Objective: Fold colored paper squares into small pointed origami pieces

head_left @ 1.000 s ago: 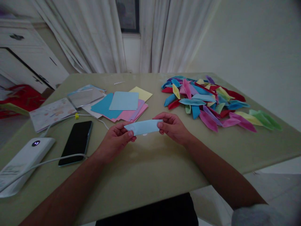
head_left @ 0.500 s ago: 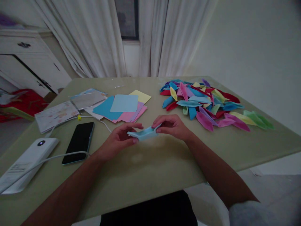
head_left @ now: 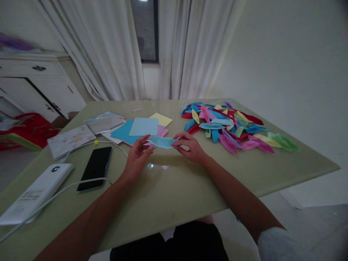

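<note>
L grip, i.e. the left hand (head_left: 138,159): thumb & fingers curled, tips parted by approx. the paper's width at the L end of the light-blue folded paper (head_left: 162,142); whether it clasps firmly, can't tell. R grip, i.e. the right hand (head_left: 191,148): thumb & index nearly together, pinching the R end; rest of fingers loosely bent. The paper is held just above the surface (head_left: 185,195), between both hands, approx. horizontal; long, narrow shape w/ tapered ends. Surface smooth, pale green, glossy w/ small light reflections. Beyond L hand: coloured sheets (head_left: 143,127), flat, matte, overlapping, light-blue sq. on top. Far R: folded paper pieces (head_left: 217,125), pointed, boat-like, multicol. (pink, red, blue, yellow, green, etc.), heaped. L side: phone (head_left: 99,161), dark glossy rect.; power bank (head_left: 40,186), white, smooth, rounded corners; thin white cable (head_left: 65,188) passing over phone's lower end; printed packet (head_left: 72,139), flat, w/ pale pattern.
</note>
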A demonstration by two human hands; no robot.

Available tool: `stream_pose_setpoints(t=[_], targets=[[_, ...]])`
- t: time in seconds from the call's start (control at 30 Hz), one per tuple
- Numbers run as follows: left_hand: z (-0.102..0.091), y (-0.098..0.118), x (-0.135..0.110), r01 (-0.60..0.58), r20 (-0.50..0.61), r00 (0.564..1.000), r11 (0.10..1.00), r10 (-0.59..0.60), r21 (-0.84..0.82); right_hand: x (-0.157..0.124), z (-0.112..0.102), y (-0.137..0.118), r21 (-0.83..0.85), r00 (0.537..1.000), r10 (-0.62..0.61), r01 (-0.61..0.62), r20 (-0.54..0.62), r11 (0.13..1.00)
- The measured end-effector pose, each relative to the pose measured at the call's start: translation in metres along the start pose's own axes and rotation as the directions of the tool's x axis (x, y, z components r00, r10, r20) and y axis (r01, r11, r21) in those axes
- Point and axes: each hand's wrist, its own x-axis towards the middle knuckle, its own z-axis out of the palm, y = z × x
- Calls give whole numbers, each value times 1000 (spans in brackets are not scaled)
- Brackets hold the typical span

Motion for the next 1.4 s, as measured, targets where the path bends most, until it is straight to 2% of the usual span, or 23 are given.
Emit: stream_pose_setpoints(t=[0.2,0.5,0.63,0.7,0.8,0.97,1.03,1.1,1.13,1.2,1.3,1.4], targets=[[-2,4,4,2,-40,999,1000,-3,-20,-1,6,5,-5,1000,-2,2,16,1000],[-3,-11,11,5,-116,993,998,-12,-59,-3,14,20,-32,997,61,-63,-38,998],[-2,-11,10,3,-104,995,999,-7,-43,-4,10,19,-111,994,96,-102,-58,989],[-3,-11,10,-4,-99,995,1000,1,-30,-3,0,20,-183,988,118,-135,-100,974],[-3,-14,11,-10,-89,996,1000,10,-3,3,-38,24,-324,958,147,-224,-246,919],[3,-19,13,-23,-66,997,999,26,40,21,-155,35,-540,853,136,-434,-504,721],[5,-19,13,-35,-52,998,998,38,60,27,-194,38,-587,820,137,-504,-556,634],[8,-19,13,-47,-35,998,995,50,85,29,-212,40,-629,820,162,-534,-550,565],[8,-18,13,-54,-27,998,994,57,100,29,-213,41,-653,834,183,-528,-521,543],[8,-18,12,-71,-11,997,988,73,135,28,-198,43,-705,879,233,-473,-416,527],[6,-16,10,-101,9,995,974,102,202,26,-152,44,-760,934,303,-336,-191,556],[6,-13,8,-142,28,990,950,140,279,32,-99,43,-771,942,336,-215,-2,599]])
